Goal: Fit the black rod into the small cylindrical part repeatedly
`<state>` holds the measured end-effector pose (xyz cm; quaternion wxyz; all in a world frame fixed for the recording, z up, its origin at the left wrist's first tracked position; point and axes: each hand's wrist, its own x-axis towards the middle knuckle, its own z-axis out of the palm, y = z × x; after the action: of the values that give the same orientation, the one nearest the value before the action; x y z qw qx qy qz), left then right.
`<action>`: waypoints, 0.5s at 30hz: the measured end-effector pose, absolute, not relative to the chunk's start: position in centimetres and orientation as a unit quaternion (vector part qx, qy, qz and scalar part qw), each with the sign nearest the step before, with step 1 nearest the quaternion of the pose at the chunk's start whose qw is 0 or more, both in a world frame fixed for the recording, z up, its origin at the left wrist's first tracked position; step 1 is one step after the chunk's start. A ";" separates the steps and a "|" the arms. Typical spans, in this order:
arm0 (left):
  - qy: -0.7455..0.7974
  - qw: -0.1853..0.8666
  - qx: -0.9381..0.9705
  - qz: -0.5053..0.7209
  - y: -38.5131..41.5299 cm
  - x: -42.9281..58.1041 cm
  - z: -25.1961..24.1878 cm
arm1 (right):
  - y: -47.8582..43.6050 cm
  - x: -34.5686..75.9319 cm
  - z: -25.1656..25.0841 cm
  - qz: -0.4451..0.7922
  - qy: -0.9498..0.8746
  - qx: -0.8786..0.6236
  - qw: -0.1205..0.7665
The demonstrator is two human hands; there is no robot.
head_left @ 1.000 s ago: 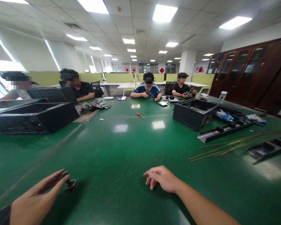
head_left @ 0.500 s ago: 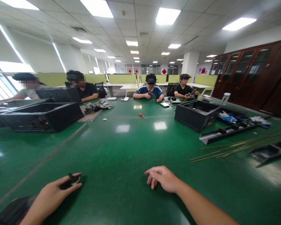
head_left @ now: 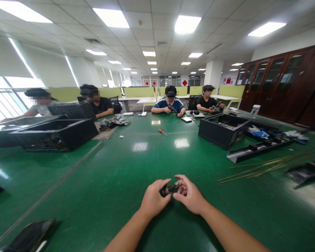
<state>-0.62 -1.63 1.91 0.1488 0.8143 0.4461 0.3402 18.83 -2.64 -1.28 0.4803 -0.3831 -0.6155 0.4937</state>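
My left hand (head_left: 156, 197) is closed round a dark, roughly cylindrical tool piece (head_left: 166, 190) with a narrow metal shaft pointing right. Its exact kind I cannot make out. Just beside the shaft's tip is my right hand (head_left: 190, 196), thumb and forefinger apart and the other fingers curled. Whether the forefinger touches the tip is unclear. Both hands are low over the green tabletop (head_left: 115, 182), close to me.
A red-handled screwdriver (head_left: 162, 132) lies mid-table. Black computer cases stand at left (head_left: 57, 134) and right (head_left: 222, 129). Thin brass-coloured rods (head_left: 254, 169) lie at right. A dark flat object (head_left: 28, 234) is at lower left. Several people sit across the table.
My left hand has come from the far left to the middle, carrying the dark piece to my right hand. My right hand has moved slightly and turned. The view has shifted a little.
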 end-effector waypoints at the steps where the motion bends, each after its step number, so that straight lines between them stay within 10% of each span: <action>1: 0.444 0.154 0.814 0.341 -1.6 -0.5 1.4 | -2.6 19.0 -1.4 0.487 -0.618 -0.389 0.479; 15: 0.353 0.192 0.837 0.370 -2.2 -1.2 1.5 | -2.9 19.1 -0.4 0.353 -0.734 -0.422 0.398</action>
<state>-1.25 -2.15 1.54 0.1923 0.8373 0.3531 0.3704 19.07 -2.90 -0.39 0.3984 -0.4224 -0.7336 0.3530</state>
